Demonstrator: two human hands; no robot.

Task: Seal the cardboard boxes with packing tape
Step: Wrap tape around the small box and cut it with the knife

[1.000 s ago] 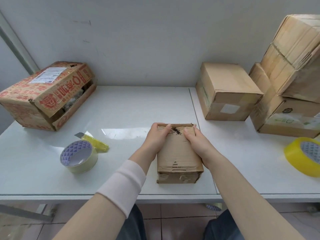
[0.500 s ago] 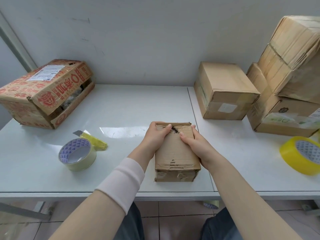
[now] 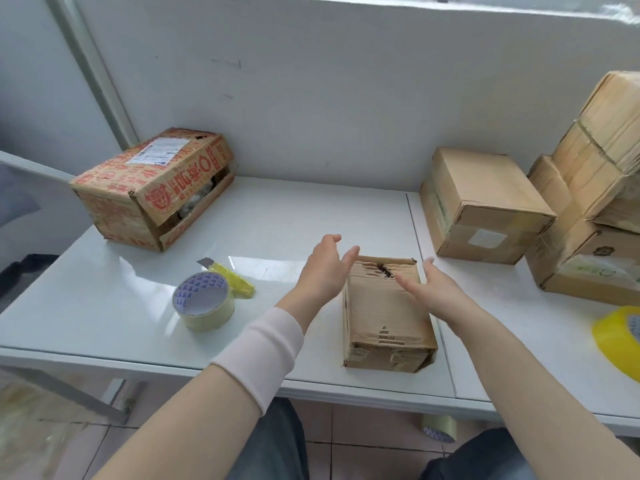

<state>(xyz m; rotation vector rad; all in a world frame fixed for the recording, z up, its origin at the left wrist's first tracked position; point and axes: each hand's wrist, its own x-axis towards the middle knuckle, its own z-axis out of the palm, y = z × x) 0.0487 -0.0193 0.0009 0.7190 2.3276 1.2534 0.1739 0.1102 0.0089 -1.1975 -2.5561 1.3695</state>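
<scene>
The small worn brown cardboard box [image 3: 386, 317] sits near the front edge of the white surface [image 3: 294, 220], flaps down, its top torn near the far end; I see no fresh tape across it, so sealing seems yet to start. The left hand [image 3: 323, 268] and right hand [image 3: 429, 289] flank its far end, each grip wide and holding nothing; whether they touch the card I cannot tell. The clear packing tape roll with a purple-patterned core [image 3: 204, 303] lies to the left, just beside a yellow utility knife [image 3: 232, 277]. The red-printed cardboard box [image 3: 152, 188] gapes open at the side, likely also unsealed; its Chinese characters and white shipping label [image 3: 162, 151] are too small to read.
</scene>
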